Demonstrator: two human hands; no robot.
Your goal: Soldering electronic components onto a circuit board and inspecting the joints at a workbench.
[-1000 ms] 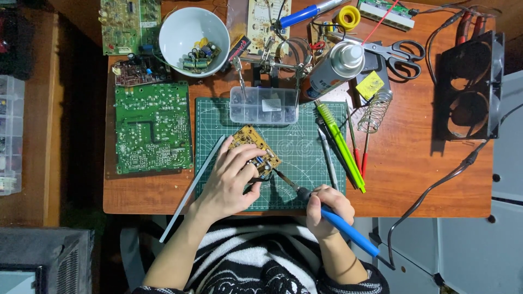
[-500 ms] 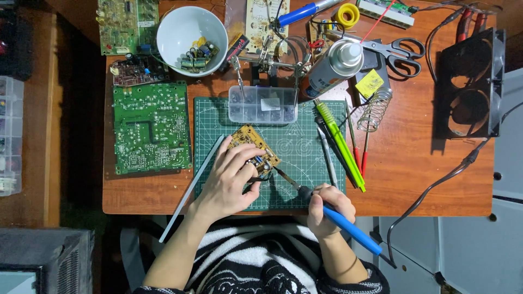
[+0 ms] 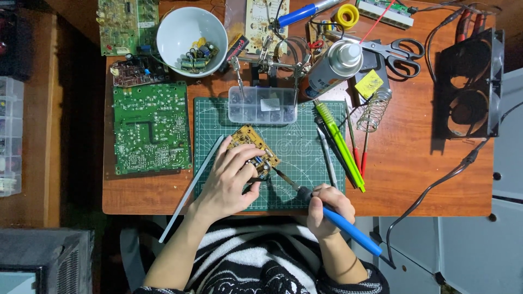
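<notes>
My left hand [image 3: 233, 178] rests on a small tan circuit board [image 3: 249, 140] lying on the green cutting mat [image 3: 305, 147], fingers gripping its near edge. My right hand [image 3: 326, 209] holds a blue-handled soldering iron [image 3: 348, 230], whose metal tip [image 3: 280, 174] reaches the board's right corner beside my left fingertips.
A large green circuit board [image 3: 151, 128] lies left of the mat. Behind it stand a white bowl of parts [image 3: 190, 34], a clear parts box [image 3: 262, 104], a spray can [image 3: 332, 66], scissors [image 3: 393, 53] and a coil iron stand [image 3: 375, 109]. Green and red tools [image 3: 340, 144] lie right of the mat; a black fan [image 3: 469, 81] stands far right.
Almost nothing has moved. Both hands keep their places on the board and the iron, with only a slight shift of the view.
</notes>
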